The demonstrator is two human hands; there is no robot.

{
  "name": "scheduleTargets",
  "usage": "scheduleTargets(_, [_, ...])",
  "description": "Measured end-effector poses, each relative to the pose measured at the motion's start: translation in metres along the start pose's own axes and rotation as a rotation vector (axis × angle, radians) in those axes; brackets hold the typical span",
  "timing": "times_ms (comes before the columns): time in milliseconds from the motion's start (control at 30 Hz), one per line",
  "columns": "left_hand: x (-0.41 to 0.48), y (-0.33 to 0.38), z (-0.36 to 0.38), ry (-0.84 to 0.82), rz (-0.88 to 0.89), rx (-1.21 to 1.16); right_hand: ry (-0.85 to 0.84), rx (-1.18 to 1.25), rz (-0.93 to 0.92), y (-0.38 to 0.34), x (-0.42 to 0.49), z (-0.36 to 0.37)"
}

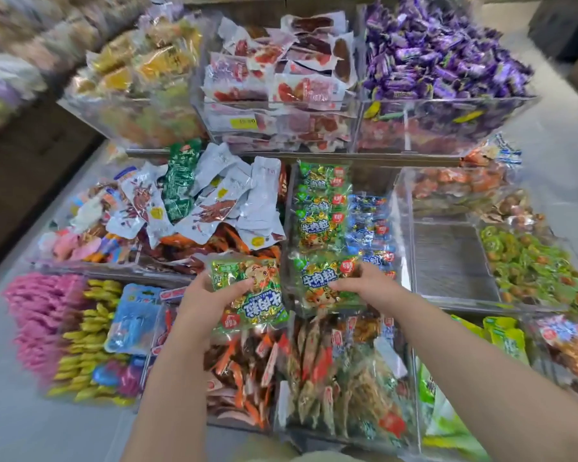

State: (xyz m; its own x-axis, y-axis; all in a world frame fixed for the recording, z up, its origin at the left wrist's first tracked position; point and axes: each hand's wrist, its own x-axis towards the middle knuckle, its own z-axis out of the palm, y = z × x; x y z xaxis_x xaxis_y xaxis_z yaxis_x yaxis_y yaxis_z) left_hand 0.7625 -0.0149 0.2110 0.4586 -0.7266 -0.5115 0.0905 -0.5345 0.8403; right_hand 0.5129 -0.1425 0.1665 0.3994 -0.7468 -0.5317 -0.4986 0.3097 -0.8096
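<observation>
Two bare forearms reach in from the near edge of the display. The left grip (202,295) pinches a green pack (257,295), thumb across its face and fingers underneath. This pack is lifted and turned so its print reads upside down. It hangs over the near edge of the middle tier, above the front bin (244,371) of orange packets. The right grip (369,285) clasps a second pack (316,281), thumb on its face and fingers curled over its right edge. That one stands at the near end of the clear middle bin (404,228), first in a row of green packs (321,201) running toward the far edge. Blue packs (369,225) lie just beside the row in the same bin. White packs (224,201) fill the bin to the left, and purple sweets (441,51) heap at the far right corner on the top tier. A pink pile (37,308) sits at the near left corner.
</observation>
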Motion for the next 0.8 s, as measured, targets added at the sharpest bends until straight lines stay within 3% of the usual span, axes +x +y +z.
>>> scheduleTargets(267, [0.012, 0.042, -0.012, -0.235, 0.166, 0.279, 0.172, 0.207, -0.047, -0.023, 0.034, -0.003])
scheduleTargets(533, [0.047, 0.071, -0.017, -0.257, 0.175, -0.054, 0.408, -0.024, -0.036, -0.028, 0.063, 0.025])
scheduleTargets(667, [0.062, 0.072, -0.014, -0.233, 0.191, -0.093, 0.458, 0.161, 0.061, -0.035, 0.07, 0.027])
scheduleTargets(800, [0.07, 0.07, -0.012, -0.234, 0.181, -0.094, 0.504, 0.037, -0.063, -0.021, 0.061, 0.018])
